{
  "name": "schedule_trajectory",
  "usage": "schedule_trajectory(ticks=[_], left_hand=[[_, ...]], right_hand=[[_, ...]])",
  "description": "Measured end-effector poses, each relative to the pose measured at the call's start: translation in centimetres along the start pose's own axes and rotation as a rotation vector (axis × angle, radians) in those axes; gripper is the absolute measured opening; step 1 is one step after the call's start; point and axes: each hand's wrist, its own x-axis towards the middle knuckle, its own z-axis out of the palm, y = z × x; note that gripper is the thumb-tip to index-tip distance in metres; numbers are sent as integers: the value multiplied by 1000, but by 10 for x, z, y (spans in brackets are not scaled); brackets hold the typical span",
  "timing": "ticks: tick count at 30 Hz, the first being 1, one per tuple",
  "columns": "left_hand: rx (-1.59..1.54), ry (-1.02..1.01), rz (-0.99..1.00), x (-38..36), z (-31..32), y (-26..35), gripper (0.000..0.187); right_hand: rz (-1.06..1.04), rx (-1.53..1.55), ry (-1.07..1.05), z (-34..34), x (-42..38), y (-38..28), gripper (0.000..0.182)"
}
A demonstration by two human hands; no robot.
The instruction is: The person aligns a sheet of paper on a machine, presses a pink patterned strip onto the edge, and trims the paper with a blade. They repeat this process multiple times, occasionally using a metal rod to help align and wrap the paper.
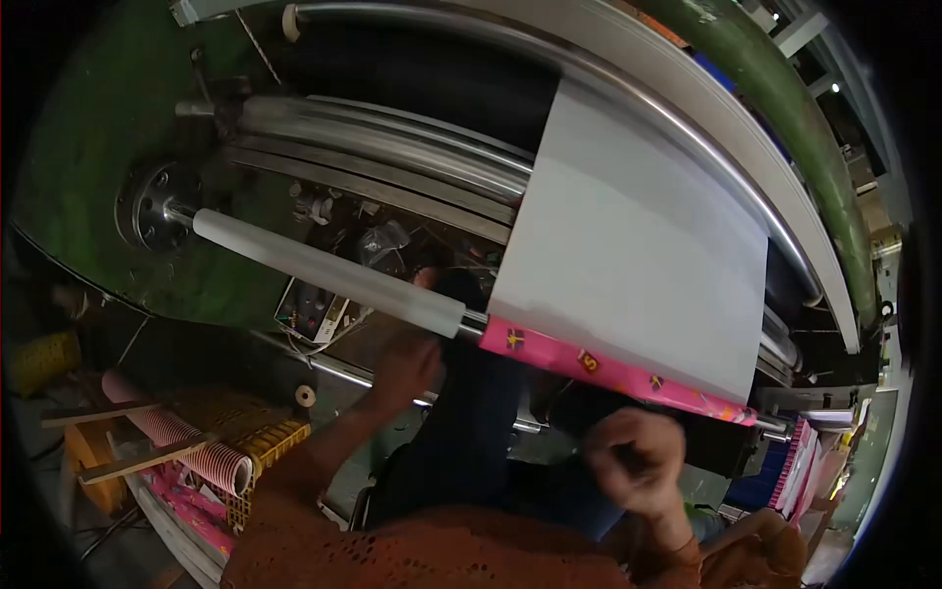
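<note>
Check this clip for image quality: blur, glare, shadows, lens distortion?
Head view: strong wide-angle distortion, the long metal bar bowed and the corners black; the right hand smeared by apparent motion blur, the left hand softer and dim; bright streaks along the bar; deep shadow under the machine; the white sheet pale with soft shading; the pink roll's print fairly legible.

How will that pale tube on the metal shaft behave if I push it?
The pale tube would probably turn or slide along the metal shaft, which shows at both its ends, unless something hidden locks it. It looks fairly stiff, running straight without visible sag. Its smooth-looking surface may give little grip.
</note>
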Motion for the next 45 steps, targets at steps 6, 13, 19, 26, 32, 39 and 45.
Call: schedule_trajectory(ticks=[6,13,19,26,32,39,45], left_hand=[[201,429,749,21,-42,192,36],[497,287,561,71,-43,220,36],[523,282,636,77,-44,215,26],[512,113,543,77,-56,229,39],[612,124,557,78,-51,221,45],[681,50,648,87,-54,206,40],[627,-14,742,99,47,357,26]], right_hand=[[-99,-434,159,-42,106,10,7],[-263,-682,41,-2,177,55,10],[-330,-852,-83,3,192,49,10],[-481,-966,-141,-28,177,61,5],[-382,-1143,-228,-177,62,97,9],[21,-1473,162,-360,-106,76,6],[-54,-395,941,-249,-221,87,8]])
